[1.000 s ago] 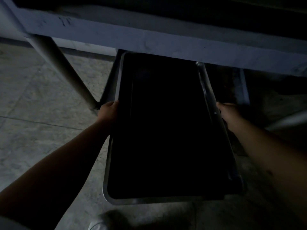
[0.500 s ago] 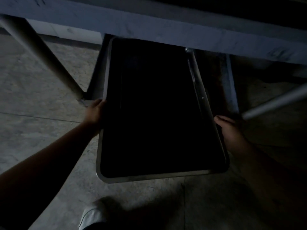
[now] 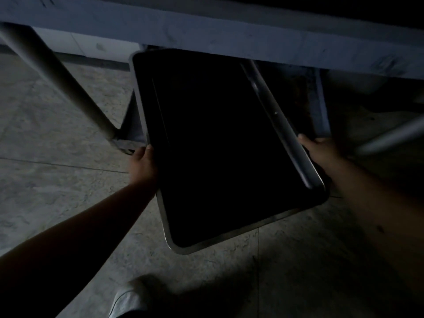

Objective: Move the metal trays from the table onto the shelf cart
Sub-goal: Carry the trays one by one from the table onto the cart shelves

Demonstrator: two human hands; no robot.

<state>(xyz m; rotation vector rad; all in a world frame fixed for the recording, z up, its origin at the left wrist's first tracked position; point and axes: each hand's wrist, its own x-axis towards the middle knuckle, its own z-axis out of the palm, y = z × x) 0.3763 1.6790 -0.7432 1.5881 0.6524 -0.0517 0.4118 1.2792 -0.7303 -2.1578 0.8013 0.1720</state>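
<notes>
overhead, pale shelf edge (image 3: pixel 229 35) (tiled floor (image 3: pixel 57 180) below)

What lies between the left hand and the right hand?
In the head view, the metal tray spans the stretch: the left hand grips its left rim and the right hand grips its right rim.

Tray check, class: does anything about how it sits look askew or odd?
Yes. The tray is skewed: its far end angles left under the shelf edge, its near corner swings right. The left hand and right hand grip its long sides.
</notes>
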